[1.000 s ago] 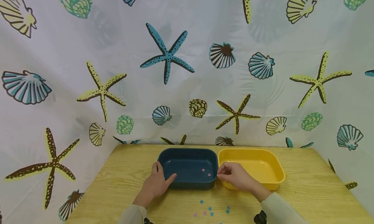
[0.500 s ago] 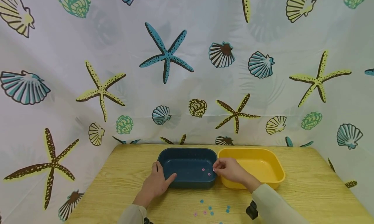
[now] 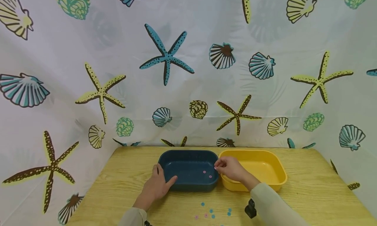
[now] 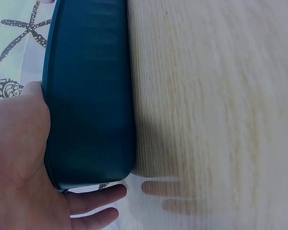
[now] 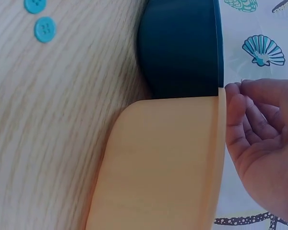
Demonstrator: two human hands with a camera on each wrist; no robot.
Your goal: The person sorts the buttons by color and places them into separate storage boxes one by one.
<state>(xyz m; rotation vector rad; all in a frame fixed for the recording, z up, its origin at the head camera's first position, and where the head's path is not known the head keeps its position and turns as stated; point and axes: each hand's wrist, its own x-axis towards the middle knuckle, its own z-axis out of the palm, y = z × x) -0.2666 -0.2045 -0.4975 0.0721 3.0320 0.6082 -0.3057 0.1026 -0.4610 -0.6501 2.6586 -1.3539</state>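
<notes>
My right hand (image 3: 231,169) pinches a small pink button (image 3: 215,167) between thumb and fingertips, above where the two bins meet. In the right wrist view the right hand (image 5: 266,139) is beside the rims, its fingertips drawn together. My left hand (image 3: 155,186) rests at the front left corner of the dark blue bin (image 3: 188,187), thumb along the front rim and fingers against the left side. The left wrist view shows straight fingers (image 4: 98,199) by the bin's end wall. Inside the blue bin lie two pink buttons, one (image 3: 204,172) behind the other (image 3: 210,177).
A yellow bin (image 3: 265,168) stands against the blue bin's right side. On the wooden table (image 3: 123,173) in front lie several blue buttons (image 3: 211,211) and two pink buttons (image 3: 206,215). A curtain (image 3: 188,131) with shells and starfish surrounds the table's back and sides.
My right hand has moved slightly left and up to the blue bin's right rim, and the pink button shows at its fingertips. The left hand has stayed put.
</notes>
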